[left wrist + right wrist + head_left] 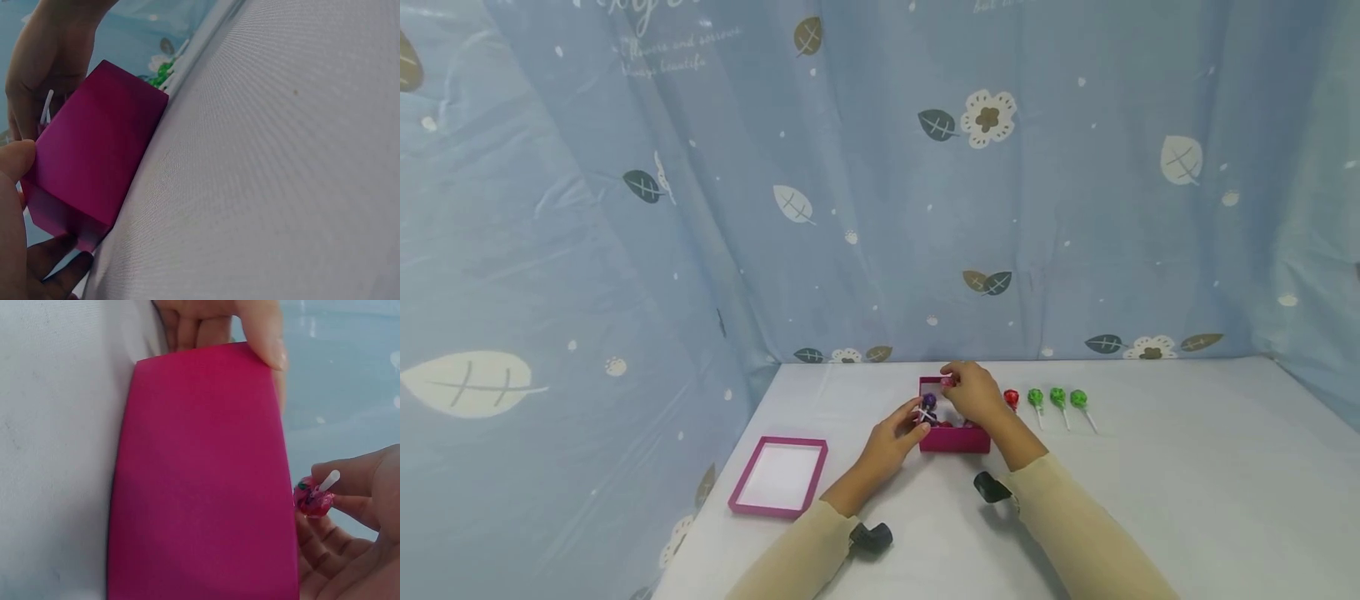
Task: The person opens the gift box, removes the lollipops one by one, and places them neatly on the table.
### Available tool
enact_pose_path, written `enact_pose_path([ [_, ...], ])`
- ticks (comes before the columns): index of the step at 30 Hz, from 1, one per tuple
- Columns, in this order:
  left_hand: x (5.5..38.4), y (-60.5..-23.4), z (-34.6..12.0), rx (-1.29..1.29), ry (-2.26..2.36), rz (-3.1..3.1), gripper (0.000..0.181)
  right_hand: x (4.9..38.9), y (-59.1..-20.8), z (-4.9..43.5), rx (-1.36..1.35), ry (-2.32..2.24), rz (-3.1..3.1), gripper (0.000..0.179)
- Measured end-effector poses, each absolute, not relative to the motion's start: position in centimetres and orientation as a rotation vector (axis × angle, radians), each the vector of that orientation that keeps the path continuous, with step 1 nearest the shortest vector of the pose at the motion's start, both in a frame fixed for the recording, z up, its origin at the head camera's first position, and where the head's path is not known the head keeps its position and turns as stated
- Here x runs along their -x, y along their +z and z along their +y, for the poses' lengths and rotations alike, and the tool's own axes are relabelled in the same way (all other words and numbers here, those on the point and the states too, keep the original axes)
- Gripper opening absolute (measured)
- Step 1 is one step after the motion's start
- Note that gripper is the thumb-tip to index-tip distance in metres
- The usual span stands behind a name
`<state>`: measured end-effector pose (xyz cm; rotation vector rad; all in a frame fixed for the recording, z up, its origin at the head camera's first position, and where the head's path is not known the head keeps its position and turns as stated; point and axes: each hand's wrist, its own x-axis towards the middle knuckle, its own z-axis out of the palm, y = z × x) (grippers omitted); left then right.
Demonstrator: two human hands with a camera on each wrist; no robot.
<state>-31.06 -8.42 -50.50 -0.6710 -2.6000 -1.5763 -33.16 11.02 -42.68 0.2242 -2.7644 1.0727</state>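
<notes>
A magenta box (955,440) stands open-topped on the white table, with purple lollipops (929,401) at its left side and some red wrappers low inside. At the box's left front corner, my left hand (886,443) holds the wall, its thumb (17,159) at the top edge and its fingers along the side. Above the box my right hand (976,395) pinches a pink-wrapped lollipop (314,499) by its candy end, its white stick pointing outward. The box front hides most of the contents in both wrist views.
Right of the box lie a red lollipop (1011,397), partly behind the right hand, and a row of green lollipops (1036,397). A magenta-rimmed lid (816,471) lies at the left with its white inside up. A blue patterned curtain (880,167) hangs behind the table.
</notes>
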Motion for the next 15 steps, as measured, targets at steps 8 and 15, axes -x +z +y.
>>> enact_pose_path([
  [8,31.2,-50.7,-8.5,0.685,-1.583,-2.585,0.058,32.7,-42.1,12.7,-0.208,1.213,-2.677,0.029],
  [15,31.1,-50.5,-8.4,0.676,-1.570,-2.603,0.059,32.5,-42.1,14.3,-0.152,1.274,-2.663,0.031],
])
